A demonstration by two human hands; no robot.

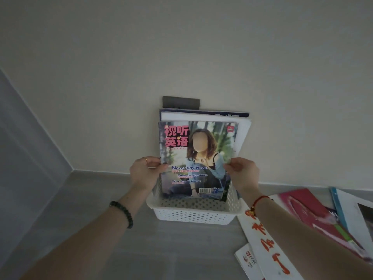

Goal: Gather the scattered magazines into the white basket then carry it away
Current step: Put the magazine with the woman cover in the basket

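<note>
A white perforated basket (194, 216) sits on the grey floor against the wall. Upright in it stands a colourful magazine (196, 142) with pink Chinese title and a person on the cover. My left hand (144, 172) grips its left edge and my right hand (243, 174) grips its right edge. Behind it in the basket stand other magazines (241, 126), white and dark blue, leaning on the wall. More magazines lie scattered on the floor at the right: a white one with red characters (266, 245), a pink one (308, 211) and a small white one (247, 261).
A dark wall socket plate (180, 102) is on the wall just behind the basket. A blue-edged booklet and white papers (353, 215) lie at the far right. A grey wall panel (24, 158) meets the corner on the left. Bare floor stretches left of the basket.
</note>
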